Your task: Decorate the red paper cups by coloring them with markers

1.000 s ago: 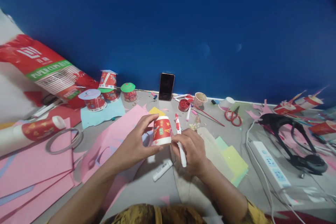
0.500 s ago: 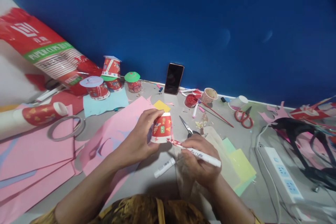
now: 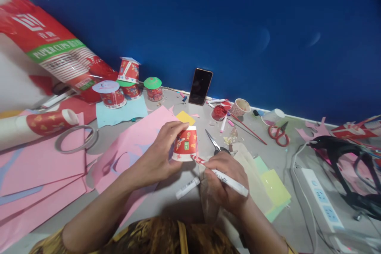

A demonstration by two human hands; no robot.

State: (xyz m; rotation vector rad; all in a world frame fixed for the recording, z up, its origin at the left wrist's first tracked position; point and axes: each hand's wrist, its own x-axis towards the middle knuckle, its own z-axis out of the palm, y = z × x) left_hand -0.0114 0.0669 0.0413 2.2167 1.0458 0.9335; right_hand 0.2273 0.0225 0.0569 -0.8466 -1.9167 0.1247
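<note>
Between the thumb and fingers of my left hand (image 3: 162,151) is a red paper cup (image 3: 185,145), upside down, its white rim at the bottom. My right hand (image 3: 228,180) is closed around a white acrylic marker (image 3: 230,182). The marker's red-smeared tip touches the cup near its rim on the right side, or lies very close to it. A white marker cap (image 3: 188,188) rests on the table below the cup. Black-handled scissors (image 3: 216,143) lie just beyond my right hand, their handles partly hidden by it.
Pink paper sheets (image 3: 44,162) cover the left, under a tape roll (image 3: 76,139). Behind stand decorated cups (image 3: 113,97), a paper-cup bag (image 3: 59,51) and a phone (image 3: 201,86). To the right are red-handled scissors (image 3: 278,135), green and yellow paper (image 3: 274,190) and a power strip (image 3: 321,202).
The view has shifted slightly, so background things sit a little further right and higher. Both hands keep their holds, with the marker tip still at the cup's lower edge.
</note>
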